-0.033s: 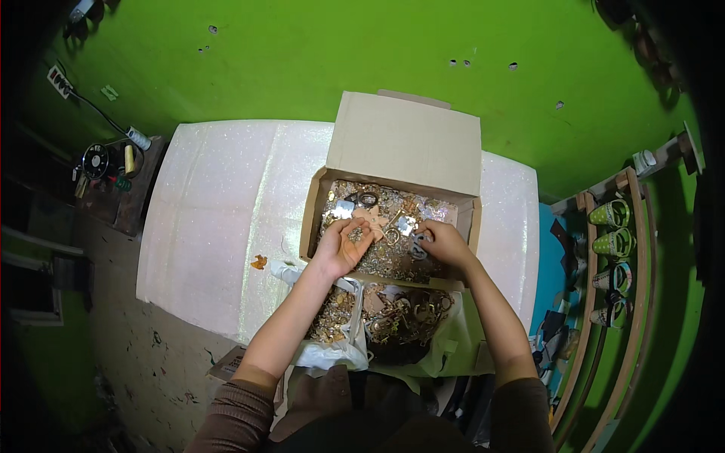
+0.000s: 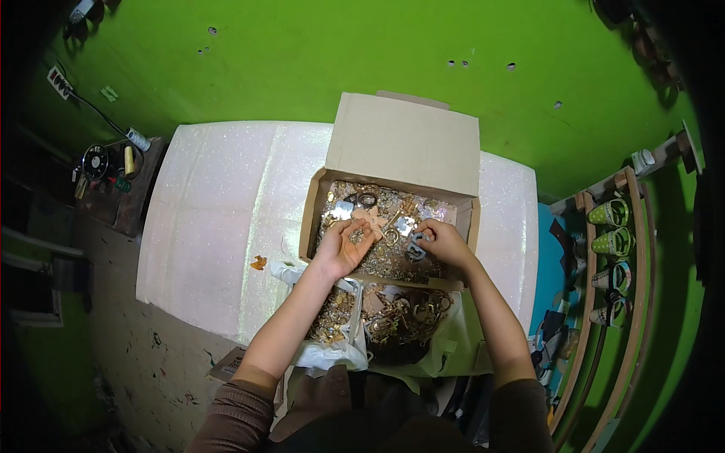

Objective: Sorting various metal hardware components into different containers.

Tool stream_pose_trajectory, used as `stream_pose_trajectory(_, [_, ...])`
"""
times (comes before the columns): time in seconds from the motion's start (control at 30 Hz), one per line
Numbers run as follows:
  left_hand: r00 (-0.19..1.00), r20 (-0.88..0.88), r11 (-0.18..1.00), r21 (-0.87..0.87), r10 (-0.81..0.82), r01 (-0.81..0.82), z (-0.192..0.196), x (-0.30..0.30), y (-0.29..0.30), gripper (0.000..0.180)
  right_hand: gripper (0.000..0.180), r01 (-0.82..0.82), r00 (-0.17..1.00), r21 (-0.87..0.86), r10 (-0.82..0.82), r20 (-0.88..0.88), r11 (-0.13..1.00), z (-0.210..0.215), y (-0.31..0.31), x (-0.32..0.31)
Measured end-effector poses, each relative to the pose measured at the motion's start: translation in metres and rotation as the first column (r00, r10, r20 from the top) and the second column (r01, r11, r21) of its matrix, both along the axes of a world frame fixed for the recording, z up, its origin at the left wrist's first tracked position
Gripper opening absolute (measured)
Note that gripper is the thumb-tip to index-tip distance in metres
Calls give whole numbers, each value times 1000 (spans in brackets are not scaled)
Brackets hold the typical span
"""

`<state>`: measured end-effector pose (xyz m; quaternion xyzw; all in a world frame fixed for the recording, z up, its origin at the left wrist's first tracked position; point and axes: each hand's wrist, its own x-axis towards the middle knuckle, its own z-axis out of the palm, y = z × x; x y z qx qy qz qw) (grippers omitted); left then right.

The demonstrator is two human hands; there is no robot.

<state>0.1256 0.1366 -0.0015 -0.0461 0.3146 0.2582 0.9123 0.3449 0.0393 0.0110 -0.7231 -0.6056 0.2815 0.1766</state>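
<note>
A cardboard box, its lid raised, holds a shallow heap of small metal trinkets in gold and silver tones. Over its left half, my left hand is turned palm up with loosely curled fingers apart. Beside those fingertips lies a flat peach-coloured, star-like piece; whether they touch it I cannot tell. My right hand pinches a small grey-blue piece of looped shape above the heap. A gold ring-shaped piece lies between both hands, and a dark ring sits farther back.
Nearer me, a white plastic bag and a pale green bag hold more trinkets. An orange-brown piece lies on the shimmery white table covering. A wooden rack of shoes stands at the right, below the green wall.
The grey-blue piece in my right hand has tilted and shifted slightly left. My left hand has barely moved.
</note>
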Motion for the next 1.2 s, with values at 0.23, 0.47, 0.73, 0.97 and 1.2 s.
stream_pose_trajectory(0.23, [996, 63, 998, -5, -61, 61, 9, 6, -17, 23, 25, 306, 456, -130, -265, -850, 943, 36, -16, -30])
stream_pose_trajectory(0.47, [983, 105, 988, 43, -151, 147, 15, 6, -54, 29, 27, 338, 345, -147, -268, -900, 930, 66, -34, -53])
stream_pose_trajectory(0.73, [982, 129, 990, 19, -140, 139, 27, 0, -85, 29, 27, 398, 386, -121, -286, -877, 909, 73, -60, -63])
stream_pose_trajectory(0.97, [966, 218, 990, 52, -139, 131, 17, -17, -117, 30, 27, 284, 533, -32, -185, -825, 958, 74, -84, -92])
stream_pose_trajectory(1.2, [989, 145, 997, 68, -41, 32, 17, -40, -147, 27, 30, 123, 747, 128, -7, -665, 984, 72, -108, -135])
